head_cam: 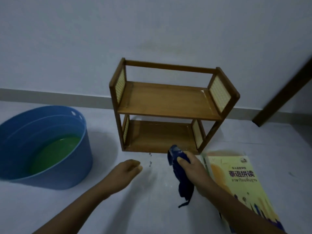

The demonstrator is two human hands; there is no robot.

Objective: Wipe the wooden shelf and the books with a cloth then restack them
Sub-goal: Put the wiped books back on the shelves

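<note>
Two hands: both in view, reaching forward over a pale floor (152, 208)
Right hand (190, 168): fingers curled tight round a dark blue cloth (181, 176), thumb laid across its upper bunch
Cloth: upper end bunched just ahead of the grip, at the front edge of the bottom board; the rest hung down below the fist, a thin tail trailing toward the wrist side
Left hand (130, 168): loosely curled, nothing held, hovering left of the gripped cloth and apart from it
Wooden shelf (168, 100): upright just beyond the grip, back to the wall (152, 31); two tiers, both boards bare, woven pale panels in the side frames; top board glossy near its right end
Book (236, 179): flat on the floor, just right of the gripping hand and partly under that forearm; yellow cover up, printed title in two scripts; whether more books lay beneath, cannot tell
Blue basin (81, 149): well left of the grip, beyond the idle hand, holding greenish liquid
Dark specks (150, 158): small marks on the floor between the two hands, just in front of the shelf's lower edge
Dark wooden post (283, 92): slanted, far right of the grip, against the wall
</note>
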